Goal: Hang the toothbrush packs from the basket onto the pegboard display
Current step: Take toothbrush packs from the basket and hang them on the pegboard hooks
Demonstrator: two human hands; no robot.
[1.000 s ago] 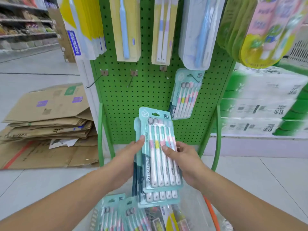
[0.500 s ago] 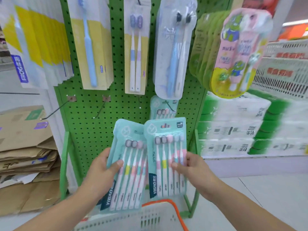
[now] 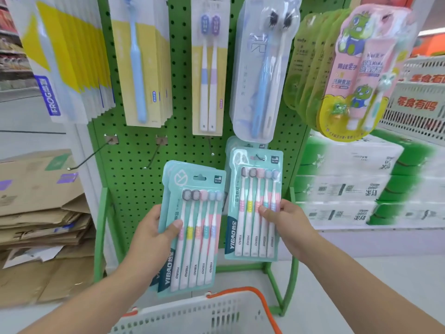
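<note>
My left hand (image 3: 154, 239) grips a small stack of teal toothbrush packs (image 3: 192, 227), held low in front of the green pegboard (image 3: 134, 160). My right hand (image 3: 286, 225) holds a single teal toothbrush pack (image 3: 255, 203) by its right side, its hang hole up at a peg hook (image 3: 260, 157) where another teal pack hangs behind it. Two bare peg hooks (image 3: 89, 156) stick out at the left, and a third bare one (image 3: 210, 145) lies between them and the hung pack. The white basket (image 3: 192, 317) with an orange handle is at the bottom edge.
Other toothbrush packs (image 3: 144, 61) hang along the upper pegboard rows. Green and pink children's packs (image 3: 356, 68) hang at the upper right. Flattened cardboard boxes (image 3: 41, 213) are stacked on the floor to the left. Green and white cartons (image 3: 361, 184) stand to the right.
Both hands lifted the packs out of the basket and split them. My right hand carried one pack up and right to the peg; my left hand kept the rest.
</note>
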